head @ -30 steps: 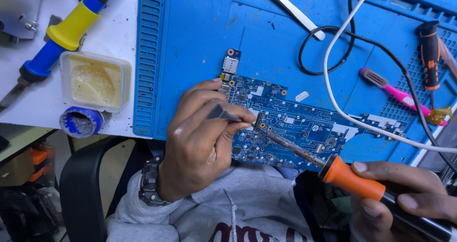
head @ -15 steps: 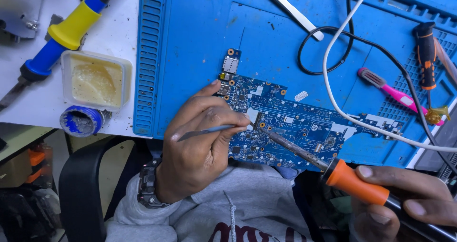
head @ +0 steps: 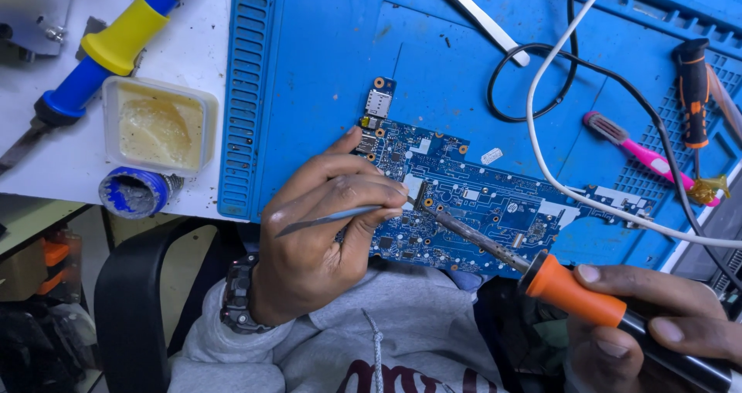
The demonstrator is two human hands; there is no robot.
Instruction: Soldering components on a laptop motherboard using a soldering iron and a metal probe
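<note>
Blue repair mat point(head: 325, 76) on a white bench, seen from the head cam, w/ a blue circuit board point(head: 495, 207) lying flat near its front edge.

Head view: left hand point(head: 325, 246) clenched on thin metal tweezers point(head: 332, 217), tips down at a chip spot just left of board centre. Right hand point(head: 657, 323) wrapped round an orange-handled soldering iron point(head: 572, 289), shaft slanting up-left, tip point(head: 430, 211) touching or just beside the same spot; contact too small to tell. Judged mid-job: both tools on one joint, board not lifted or moved off the mat, so soldering looks under way, not finished. No loose part visible in the tweezers; cannot tell whether anything is gripped between the tips.

Around: tub of yellowish flux point(head: 158, 126) and a blue solder-wick roll point(head: 133, 192) off the mat at left, well apart from the hands; second iron w/ yellow-blue handle point(head: 108, 49) above them. White cable point(head: 556, 169) crossing the board's right end, black cable point(head: 533, 91) looped behind, pink brush point(head: 630, 147) and a black-orange screwdriver point(head: 693, 91) at far right.

Hidden or unclear: board's near edge covered by left hand and grey sleeve; iron's rear and right wrist cut off at frame corner; chip markings too fine to read; smoke or molten solder not made out.
</note>
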